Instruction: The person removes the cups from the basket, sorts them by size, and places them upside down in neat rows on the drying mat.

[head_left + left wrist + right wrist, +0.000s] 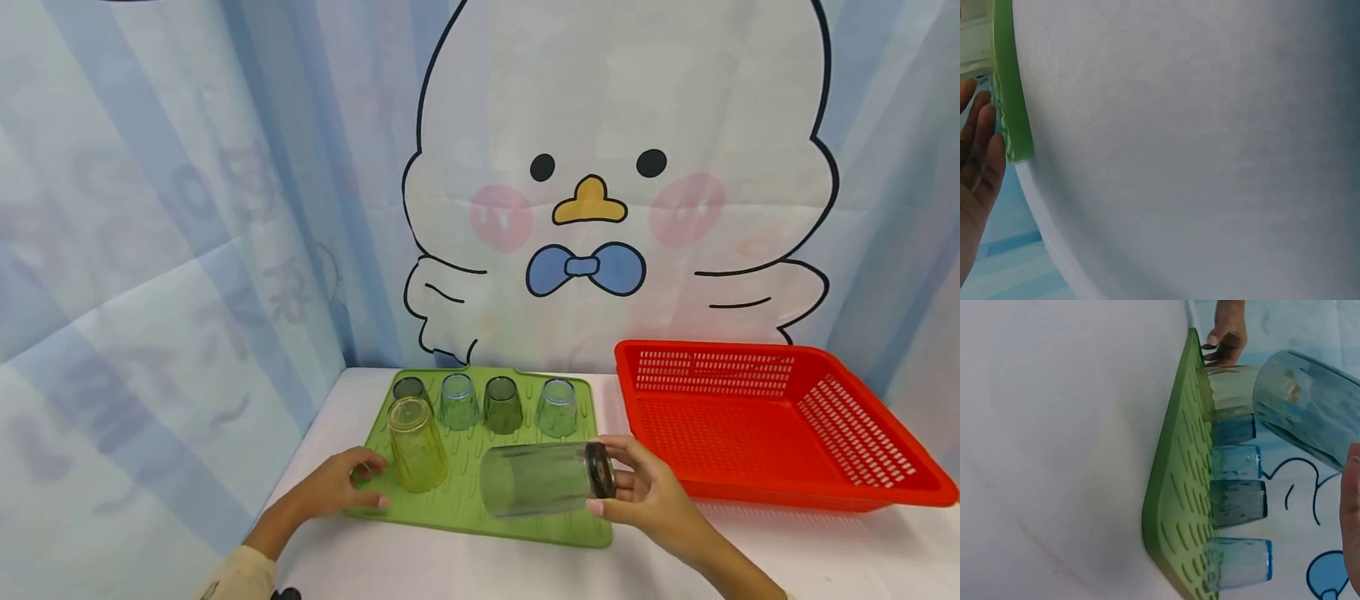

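Observation:
My right hand (pixel 648 500) grips a tall clear glass (pixel 532 479) by its dark base. The glass lies sideways above a green drying mat (pixel 468 500), its mouth pointing left. On the mat's left part a yellow glass (pixel 418 450) stands upside down. My left hand (pixel 337 483) is beside it at the mat's left edge, fingers loosely bent and apart, holding nothing. In the left wrist view the left fingers (pixel 985 134) are close to the mat's edge (pixel 1013 94).
Along the back of the mat stand several small upturned glasses, among them a dark grey one (pixel 502 406) and a pale blue-rimmed one (pixel 557 408). A red plastic basket (pixel 757 490) is on the white table at the right. A printed curtain (pixel 375 208) hangs behind.

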`<state>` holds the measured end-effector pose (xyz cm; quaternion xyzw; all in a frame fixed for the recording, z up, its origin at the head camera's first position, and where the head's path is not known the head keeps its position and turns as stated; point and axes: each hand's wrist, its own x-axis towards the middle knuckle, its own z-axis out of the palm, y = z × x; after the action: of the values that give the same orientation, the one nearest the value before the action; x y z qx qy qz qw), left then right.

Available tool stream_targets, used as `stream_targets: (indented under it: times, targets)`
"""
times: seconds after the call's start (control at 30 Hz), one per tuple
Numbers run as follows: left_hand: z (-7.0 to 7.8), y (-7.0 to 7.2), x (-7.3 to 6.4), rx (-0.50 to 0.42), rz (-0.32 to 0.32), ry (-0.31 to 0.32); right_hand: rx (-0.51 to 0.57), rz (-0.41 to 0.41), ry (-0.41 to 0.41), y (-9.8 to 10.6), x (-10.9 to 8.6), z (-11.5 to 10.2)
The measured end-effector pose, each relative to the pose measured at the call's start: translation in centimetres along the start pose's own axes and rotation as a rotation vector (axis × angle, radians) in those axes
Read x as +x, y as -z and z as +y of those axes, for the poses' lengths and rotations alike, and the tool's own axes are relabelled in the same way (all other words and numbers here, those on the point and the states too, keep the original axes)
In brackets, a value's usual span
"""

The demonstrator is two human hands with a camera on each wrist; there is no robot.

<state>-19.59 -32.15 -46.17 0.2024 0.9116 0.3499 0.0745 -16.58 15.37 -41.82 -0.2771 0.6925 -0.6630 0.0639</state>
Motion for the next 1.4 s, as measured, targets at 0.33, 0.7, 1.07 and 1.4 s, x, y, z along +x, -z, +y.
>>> stream_targets:
  times: [0.33, 0.7, 1.07, 1.4]
  targets:
    - [-0.2, 0.1, 0.5, 0.036, -0.053, 0.034, -0.059, 0.025, -0.009, -0.2, 1.7, 0.2]
    - [0.0, -0.2, 0.5, 0.077, -0.058, 0.062, -0.036, 0.031, -0.067, -1.0, 3.9, 0.5]
    - [-0.4, -0.1, 0.7, 0.081, -0.076, 0.07, -0.239, 0.053, -0.123, -1.7, 7.0, 0.1]
    - [-0.3, -0.1, 0.7, 0.06, -0.095, 0.078, -0.368, 0.072, -0.181, -3.1, 10.1, 0.5]
